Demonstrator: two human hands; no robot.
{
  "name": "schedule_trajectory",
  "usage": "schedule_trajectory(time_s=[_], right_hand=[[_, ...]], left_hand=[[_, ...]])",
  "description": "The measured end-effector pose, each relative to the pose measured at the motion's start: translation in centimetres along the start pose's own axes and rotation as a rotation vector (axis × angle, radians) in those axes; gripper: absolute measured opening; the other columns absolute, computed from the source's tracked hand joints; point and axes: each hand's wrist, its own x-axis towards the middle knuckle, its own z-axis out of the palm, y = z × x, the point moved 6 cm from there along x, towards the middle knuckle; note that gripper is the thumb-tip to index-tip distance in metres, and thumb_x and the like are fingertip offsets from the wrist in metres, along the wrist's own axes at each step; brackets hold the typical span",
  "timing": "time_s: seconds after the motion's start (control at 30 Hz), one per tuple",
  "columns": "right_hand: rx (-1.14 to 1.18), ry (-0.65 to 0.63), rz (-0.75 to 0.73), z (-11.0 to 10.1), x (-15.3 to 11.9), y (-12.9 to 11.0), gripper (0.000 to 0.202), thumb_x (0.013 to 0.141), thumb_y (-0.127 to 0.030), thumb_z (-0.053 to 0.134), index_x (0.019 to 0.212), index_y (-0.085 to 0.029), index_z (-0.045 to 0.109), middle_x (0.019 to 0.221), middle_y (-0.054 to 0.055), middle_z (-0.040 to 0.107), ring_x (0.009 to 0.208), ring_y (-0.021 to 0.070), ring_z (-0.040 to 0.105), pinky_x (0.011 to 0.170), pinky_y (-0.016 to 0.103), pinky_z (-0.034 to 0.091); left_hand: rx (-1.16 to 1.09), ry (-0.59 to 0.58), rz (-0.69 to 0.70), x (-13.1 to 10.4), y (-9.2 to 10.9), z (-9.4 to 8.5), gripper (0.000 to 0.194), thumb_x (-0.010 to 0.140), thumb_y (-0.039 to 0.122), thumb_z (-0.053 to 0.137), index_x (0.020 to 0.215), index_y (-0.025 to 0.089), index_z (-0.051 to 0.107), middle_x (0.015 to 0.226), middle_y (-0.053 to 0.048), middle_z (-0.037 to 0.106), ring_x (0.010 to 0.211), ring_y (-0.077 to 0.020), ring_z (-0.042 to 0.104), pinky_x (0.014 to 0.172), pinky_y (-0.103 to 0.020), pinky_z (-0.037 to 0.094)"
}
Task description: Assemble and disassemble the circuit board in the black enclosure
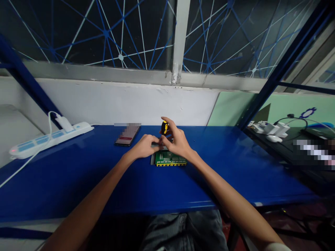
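Right hand (179, 142) pinching a yellow-black screwdriver (164, 128), tip hidden, left hand (144, 145) beside it, grip unclear, circuit board (170, 158) partly covered, phone (127, 136) at left partly pixelated

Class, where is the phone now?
In the head view, the phone lies on the table, left of centre, between the white power strip and the left hand.

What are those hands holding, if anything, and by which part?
The right hand holds a screwdriver at or near its handle; the exact finger placement is partly hidden. Whether the left hand grips anything cannot be told.
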Motion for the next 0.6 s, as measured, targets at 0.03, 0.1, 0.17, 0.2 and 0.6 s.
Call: schedule_trajectory(time_s=[0.03,0.1,0.17,0.2,0.6], right_hand=[[-0.003,0.002,0.003,0.03,0.00,0.06,0.068,0.082,-0.022,0.046,0.147,-0.023,0.025,0.098,0.004,0.064,0.076,0.0162,0.064,0.072,0.033,0.053],[-0.020,0.013,0.008,0.05,0.00,0.14,0.066,0.084,-0.024,0.047,0.147,-0.024,0.026,0.096,0.005,0.063,0.077,0.0172,0.063,0.072,0.034,0.053],[-0.042,0.023,0.011,0.05,-0.02,0.13,0.065,0.086,-0.027,0.048,0.148,-0.026,0.026,0.096,0.005,0.063,0.078,0.0179,0.062,0.073,0.035,0.053],[-0.053,0.028,0.011,0.03,-0.04,0.09,0.065,0.087,-0.028,0.049,0.148,-0.026,0.027,0.096,0.005,0.062,0.078,0.0182,0.062,0.073,0.035,0.053],[-0.067,0.036,-0.005,-0.03,-0.15,-0.18,0.066,0.086,-0.026,0.045,0.148,-0.023,0.024,0.103,0.007,0.062,0.082,0.0182,0.062,0.077,0.035,0.052]], left_hand=[[0.008,0.014,0.006,-0.03,0.02,-0.12,0.022,0.078,0.030,0.059,0.074,0.014,0.073,0.077,-0.006,0.071,0.074,-0.0192,0.063,0.067,-0.027,0.041],[0.011,0.034,0.011,-0.10,-0.07,-0.25,0.021,0.078,0.030,0.059,0.077,0.015,0.074,0.079,-0.006,0.072,0.075,-0.0192,0.063,0.069,-0.027,0.042],[0.001,0.031,0.008,-0.14,-0.28,-0.17,0.021,0.078,0.029,0.059,0.080,0.015,0.075,0.080,-0.006,0.072,0.077,-0.0196,0.063,0.071,-0.028,0.042],[-0.002,0.024,0.003,-0.15,-0.38,-0.09,0.022,0.078,0.029,0.058,0.080,0.015,0.075,0.079,-0.006,0.072,0.077,-0.0200,0.063,0.071,-0.028,0.042],[0.021,0.048,0.019,-0.13,-0.16,-0.21,0.021,0.078,0.032,0.061,0.082,0.015,0.073,0.084,-0.006,0.072,0.078,-0.0192,0.064,0.072,-0.029,0.042]])
